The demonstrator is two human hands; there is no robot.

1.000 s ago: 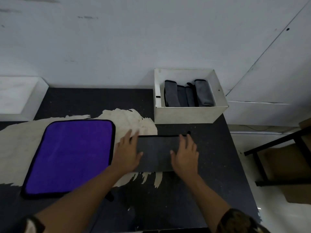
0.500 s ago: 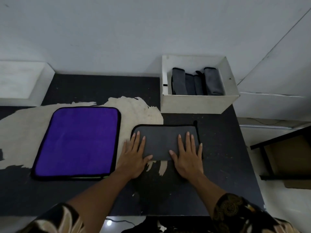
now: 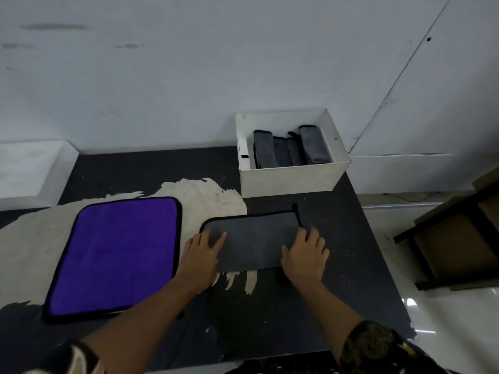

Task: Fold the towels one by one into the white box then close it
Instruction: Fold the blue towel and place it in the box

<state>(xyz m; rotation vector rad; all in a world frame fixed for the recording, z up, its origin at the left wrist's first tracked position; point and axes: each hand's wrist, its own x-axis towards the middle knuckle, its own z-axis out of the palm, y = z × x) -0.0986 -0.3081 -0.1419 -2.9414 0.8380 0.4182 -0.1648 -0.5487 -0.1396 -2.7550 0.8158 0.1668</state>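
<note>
A grey towel [image 3: 253, 238], folded into a long strip with black edging, lies on the dark table in front of me. My left hand [image 3: 201, 256] rests flat on its left end, fingers straight. My right hand [image 3: 306, 253] lies on its right end with fingers slightly bent, near the black hanging loop. A purple towel [image 3: 118, 255] with black trim lies spread flat to the left. The open white box [image 3: 291, 176] stands at the back right of the table and holds several folded grey towels [image 3: 291, 151] upright.
The dark table [image 3: 351, 265] has a large worn pale patch [image 3: 205, 198] under and behind the towels. A white lid or tray [image 3: 29, 168] sits at the back left. A black-framed shelf [image 3: 453, 238] stands on the floor to the right. A white wall is behind.
Both hands have stayed on the grey towel's ends while the view shifted. My right hand's fingers have bent a little at the towel's right edge.
</note>
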